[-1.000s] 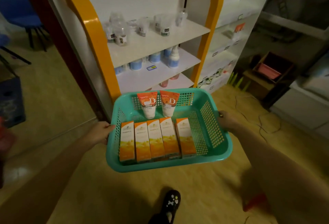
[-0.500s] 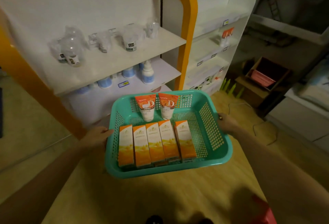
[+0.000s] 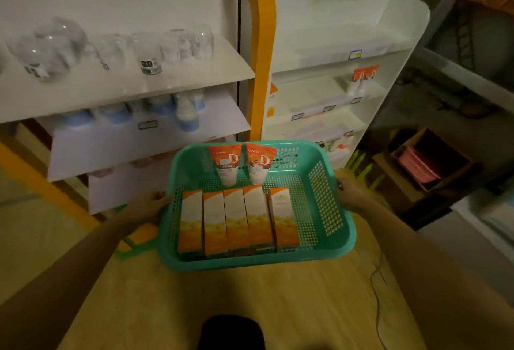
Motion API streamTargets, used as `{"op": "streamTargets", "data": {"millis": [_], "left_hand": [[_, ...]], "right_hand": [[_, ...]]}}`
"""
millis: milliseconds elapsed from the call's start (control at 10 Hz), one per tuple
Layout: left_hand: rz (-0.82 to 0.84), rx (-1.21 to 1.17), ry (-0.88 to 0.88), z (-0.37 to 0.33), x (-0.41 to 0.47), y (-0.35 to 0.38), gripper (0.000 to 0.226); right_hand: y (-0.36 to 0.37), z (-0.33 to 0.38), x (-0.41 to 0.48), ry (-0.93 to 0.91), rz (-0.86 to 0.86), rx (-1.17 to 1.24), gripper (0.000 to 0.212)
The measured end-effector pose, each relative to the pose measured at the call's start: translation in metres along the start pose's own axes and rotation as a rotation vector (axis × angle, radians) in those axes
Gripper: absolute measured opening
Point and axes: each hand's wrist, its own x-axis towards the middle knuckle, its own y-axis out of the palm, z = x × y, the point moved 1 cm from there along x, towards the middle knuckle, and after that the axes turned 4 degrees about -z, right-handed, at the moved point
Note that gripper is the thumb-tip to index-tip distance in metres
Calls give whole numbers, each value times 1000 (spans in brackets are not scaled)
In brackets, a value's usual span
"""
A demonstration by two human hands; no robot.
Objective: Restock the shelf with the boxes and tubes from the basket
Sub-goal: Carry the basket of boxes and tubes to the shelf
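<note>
Both forearms reach forward, the left hand (image 3: 148, 206) and right hand (image 3: 351, 192) each closed on a side rim of the teal basket (image 3: 322, 208). Inside lie five orange boxes (image 3: 236, 223) near, two tubes (image 3: 242, 163) far. White shelf (image 3: 319, 91) stands beyond.
</note>
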Motion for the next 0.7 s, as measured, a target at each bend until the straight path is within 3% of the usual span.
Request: {"op": "streamTargets", "data": {"millis": [100,200,300,700], "left_hand": [[-12,-19,-12,-29,6,38,23],[-8,1,-20,-60,22,73,27],[-15,-12,-43,-91,45,107,24],[-118,-38,-74,-225,97,233,22]], "right_hand": [[36,-82,131,-104,-33,-14,64],[33,-115,172,-157,32,-19,62],[-17,-105,158,-173,-11,-12,40],[-89,-200,289,-149,60,151,39]]}}
